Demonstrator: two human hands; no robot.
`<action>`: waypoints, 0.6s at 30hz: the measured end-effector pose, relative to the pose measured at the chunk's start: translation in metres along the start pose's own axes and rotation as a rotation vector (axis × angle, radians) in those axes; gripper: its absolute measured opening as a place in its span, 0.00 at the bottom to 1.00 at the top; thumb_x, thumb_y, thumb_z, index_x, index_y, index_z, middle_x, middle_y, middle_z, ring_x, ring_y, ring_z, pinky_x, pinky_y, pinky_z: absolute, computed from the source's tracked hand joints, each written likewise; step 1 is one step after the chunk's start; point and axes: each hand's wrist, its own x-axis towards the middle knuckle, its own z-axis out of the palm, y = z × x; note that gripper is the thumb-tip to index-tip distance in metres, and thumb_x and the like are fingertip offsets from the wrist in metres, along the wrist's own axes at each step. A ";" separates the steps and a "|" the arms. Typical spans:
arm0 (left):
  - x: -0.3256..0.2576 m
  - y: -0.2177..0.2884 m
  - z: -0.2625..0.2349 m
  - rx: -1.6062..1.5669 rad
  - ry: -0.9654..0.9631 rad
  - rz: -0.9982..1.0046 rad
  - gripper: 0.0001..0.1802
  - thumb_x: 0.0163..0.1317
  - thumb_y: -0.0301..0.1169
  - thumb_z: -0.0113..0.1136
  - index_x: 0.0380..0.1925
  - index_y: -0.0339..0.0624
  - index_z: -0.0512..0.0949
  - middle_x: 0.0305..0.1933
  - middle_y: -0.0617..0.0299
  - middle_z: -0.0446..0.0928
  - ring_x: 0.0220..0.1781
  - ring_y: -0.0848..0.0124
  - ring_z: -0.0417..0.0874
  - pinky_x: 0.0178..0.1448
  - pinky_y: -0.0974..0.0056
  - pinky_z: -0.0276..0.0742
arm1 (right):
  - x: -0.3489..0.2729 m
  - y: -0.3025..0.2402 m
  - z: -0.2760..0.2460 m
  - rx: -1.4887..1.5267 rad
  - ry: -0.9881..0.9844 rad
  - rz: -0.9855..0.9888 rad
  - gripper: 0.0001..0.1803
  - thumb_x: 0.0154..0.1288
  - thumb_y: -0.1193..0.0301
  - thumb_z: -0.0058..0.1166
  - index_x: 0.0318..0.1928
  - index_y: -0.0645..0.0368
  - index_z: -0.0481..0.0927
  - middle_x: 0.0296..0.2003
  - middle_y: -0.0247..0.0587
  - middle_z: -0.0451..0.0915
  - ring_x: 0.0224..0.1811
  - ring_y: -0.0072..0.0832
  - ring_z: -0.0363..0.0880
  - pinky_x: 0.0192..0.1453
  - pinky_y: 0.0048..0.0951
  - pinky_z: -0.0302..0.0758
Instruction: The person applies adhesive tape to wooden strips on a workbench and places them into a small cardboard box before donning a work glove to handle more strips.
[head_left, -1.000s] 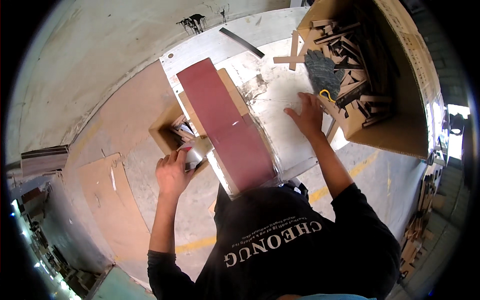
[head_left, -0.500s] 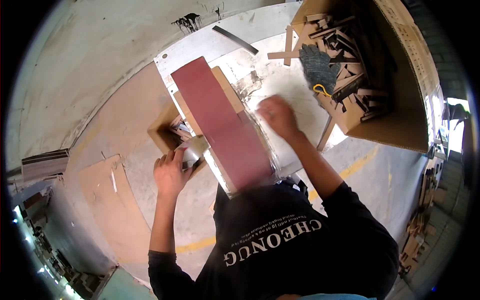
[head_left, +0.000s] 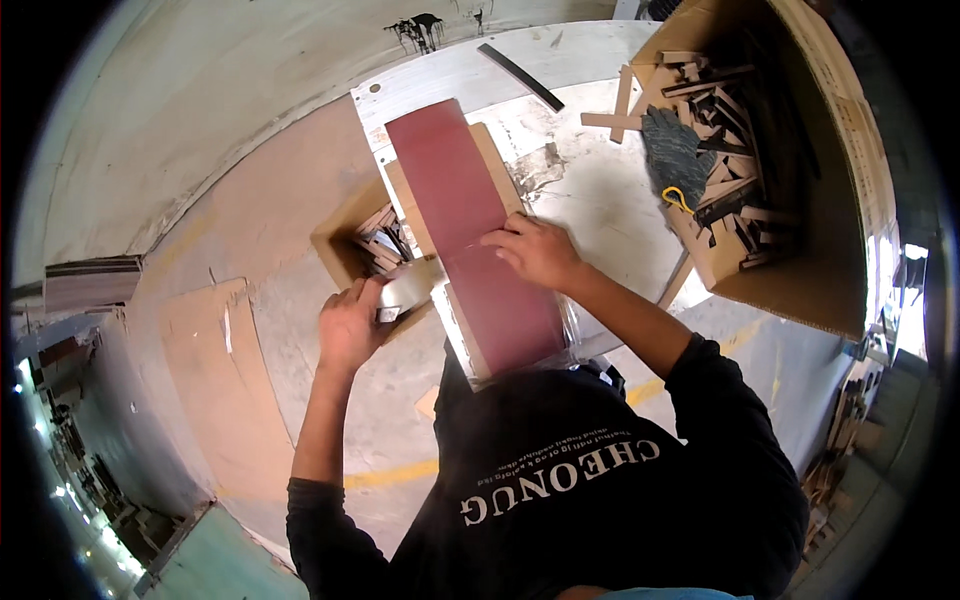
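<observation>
A long dark-red sheet [head_left: 450, 170] lies over a brown cardboard piece [head_left: 497, 160] on the white worktable, its near end close to my body. My left hand [head_left: 350, 322] is closed round a roll of clear tape [head_left: 410, 285] at the sheet's left edge. Across the middle of the sheet there is a faint shiny line, perhaps tape. On that spot rests my right hand [head_left: 540, 252], its fingers spread and bent, the fingertips touching the red surface. Nothing shows in its grasp.
A big cardboard box [head_left: 800, 280] of wood offcuts stands at the right, a grey glove [head_left: 675, 155] at its opening. Another cardboard box [head_left: 340, 245] with scraps sits below the table's left edge. A dark strip [head_left: 520, 76] lies at the back of the worktable [head_left: 600, 200].
My right hand has come down from beside the sheet onto its middle. The left hand still holds the tape roll at the left edge. The whole view has shifted slightly.
</observation>
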 end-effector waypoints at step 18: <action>-0.011 -0.035 0.109 -0.124 0.140 -0.318 0.20 0.42 0.26 0.63 0.37 0.44 0.69 0.36 0.54 0.73 0.37 0.52 0.77 0.38 0.53 0.73 | 0.000 -0.030 0.029 -0.061 -0.228 -0.228 0.25 0.55 0.66 0.53 0.55 0.55 0.71 0.57 0.40 0.67 0.62 0.41 0.61 0.62 0.40 0.63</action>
